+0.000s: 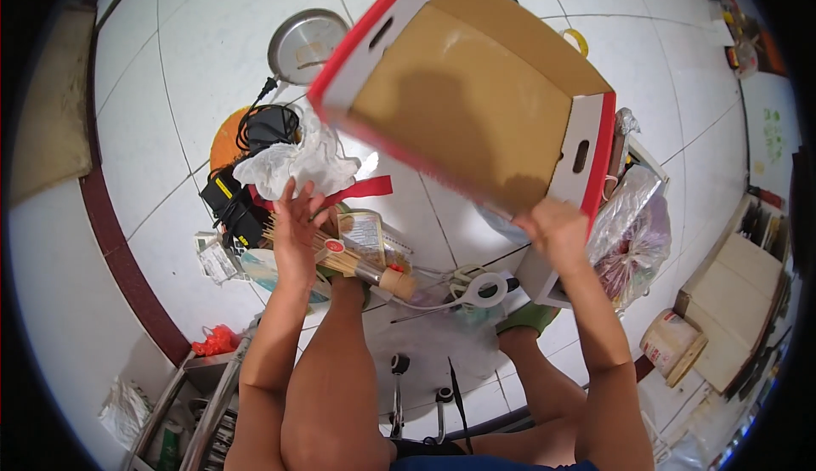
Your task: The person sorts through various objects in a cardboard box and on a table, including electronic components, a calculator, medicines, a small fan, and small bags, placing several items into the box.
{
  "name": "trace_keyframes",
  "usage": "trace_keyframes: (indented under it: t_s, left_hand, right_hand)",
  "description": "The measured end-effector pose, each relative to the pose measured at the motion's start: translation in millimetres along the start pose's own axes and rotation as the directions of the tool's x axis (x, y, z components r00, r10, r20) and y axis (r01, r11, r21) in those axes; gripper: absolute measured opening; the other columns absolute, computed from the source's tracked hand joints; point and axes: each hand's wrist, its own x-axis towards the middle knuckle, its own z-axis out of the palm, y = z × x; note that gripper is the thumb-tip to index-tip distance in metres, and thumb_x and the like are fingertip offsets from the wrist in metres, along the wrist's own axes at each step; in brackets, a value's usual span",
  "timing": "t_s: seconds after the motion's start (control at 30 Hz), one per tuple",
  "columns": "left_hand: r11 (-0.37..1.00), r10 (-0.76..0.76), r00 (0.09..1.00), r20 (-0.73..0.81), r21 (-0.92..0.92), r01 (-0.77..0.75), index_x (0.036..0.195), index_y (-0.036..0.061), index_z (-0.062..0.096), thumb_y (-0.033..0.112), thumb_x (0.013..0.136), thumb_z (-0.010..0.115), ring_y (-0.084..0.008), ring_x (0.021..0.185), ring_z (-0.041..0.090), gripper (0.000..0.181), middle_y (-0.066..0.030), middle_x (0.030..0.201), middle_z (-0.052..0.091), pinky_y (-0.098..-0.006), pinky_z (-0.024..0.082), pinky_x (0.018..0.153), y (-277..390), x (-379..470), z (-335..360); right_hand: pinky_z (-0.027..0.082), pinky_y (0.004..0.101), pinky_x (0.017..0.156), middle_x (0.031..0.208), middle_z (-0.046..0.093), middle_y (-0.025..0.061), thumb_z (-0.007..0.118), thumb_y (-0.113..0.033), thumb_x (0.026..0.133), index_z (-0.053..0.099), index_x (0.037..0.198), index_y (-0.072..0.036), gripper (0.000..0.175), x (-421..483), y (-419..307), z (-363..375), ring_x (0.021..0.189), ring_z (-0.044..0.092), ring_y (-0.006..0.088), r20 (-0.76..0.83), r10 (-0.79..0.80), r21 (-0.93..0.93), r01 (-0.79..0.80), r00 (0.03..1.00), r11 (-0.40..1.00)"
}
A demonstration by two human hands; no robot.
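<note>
My right hand (556,236) grips the near edge of a cardboard box (594,146) with red rims, white ends and handle slots. The box is held up and tilted, its bare brown inside facing me. My left hand (296,232) is raised with fingers spread, nothing in it. Just beyond its fingertips lies a crumpled white plastic bag (306,158), with a red strap (363,188) beside it. Around that hand are a bundle of thin wooden sticks (344,260), a printed packet (362,232) and a black power adapter (223,197) with a coiled cord.
A round metal pan (309,44) rests on the white tiled floor. Plastic-wrapped goods (628,248) lie to the right. Between my feet are a white ring-ended tool (486,289) and clear plastic. A white tub (670,346) leans at far right; a metal rack (210,401) stands lower left.
</note>
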Motion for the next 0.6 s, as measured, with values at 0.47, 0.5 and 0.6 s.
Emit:
trace_keyframes:
  t_s: [0.47,0.5,0.6]
  left_hand:
    - [0.981,-0.167,0.968,-0.186,0.07,0.183,0.145,0.012,0.02,0.04,0.088,0.065,-0.0295,0.118,0.05,0.078,-0.0168,0.13,0.045,-0.0397,0.043,0.094,-6.6,1.7,14.9]
    - [0.98,-0.169,0.968,-0.186,0.074,0.186,0.145,0.012,0.02,0.04,0.088,0.065,-0.0295,0.118,0.05,0.078,-0.0168,0.13,0.045,-0.0397,0.043,0.094,-7.1,-1.2,16.0]
    - [0.903,-0.343,0.91,0.235,-0.185,0.388,0.143,0.024,0.017,0.062,0.08,0.06,-0.0342,0.12,0.048,0.085,-0.014,0.13,0.042,-0.0463,0.044,0.094,-5.5,-11.6,37.5]
  right_hand:
    - [0.039,0.0319,0.062,0.069,0.046,0.0002,0.065,-0.017,0.067,0.054,0.069,-0.013,0.011,-29.5,-15.0,-4.4,0.066,0.05,0.0178,0.052,-0.069,-0.06,0.072,0.996,0.996]
    - [0.039,0.0321,0.062,0.069,0.047,0.0,0.067,-0.019,0.069,0.057,0.07,-0.013,0.012,-20.2,-18.5,-11.6,0.066,0.051,0.0175,-0.035,-0.004,-0.092,0.001,0.999,0.996]
    - [0.037,0.0335,0.059,0.071,0.052,0.0013,0.074,-0.021,0.065,0.059,0.075,-0.011,0.021,5.3,-31.6,-24.4,0.066,0.053,0.0195,-0.133,-0.006,-0.015,0.004,0.991,1.0]
